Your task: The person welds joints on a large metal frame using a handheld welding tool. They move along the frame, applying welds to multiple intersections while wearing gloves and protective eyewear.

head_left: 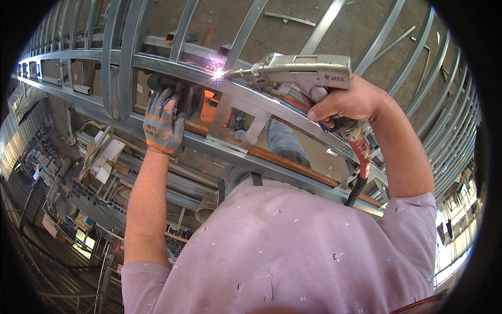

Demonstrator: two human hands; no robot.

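In my bare right hand (348, 104) is a grey metal welding gun (308, 68), its grip wrapped by my fingers. The nozzle points left, and bright sparks (217, 75) burst at its tip on the upper rail (191, 73) of a steel frame. A worn red cable sleeve (361, 154) hangs below the gun. My left hand (163, 123) wears a grey and orange glove. Its fingers stretch away from me over the frame's inner gap, beside a dark rounded cylinder (156, 82); whether they press on it is unclear. Short crosspieces (256, 128) join the two rails.
Long steel bars (248, 31) of the frame run away from me and to the right. An orange object (210, 107) shows beneath the rails. A rust-brown bar (293, 166) lies along the near rail (219, 149). Metal tubes and scrap (99, 152) crowd the floor at left.
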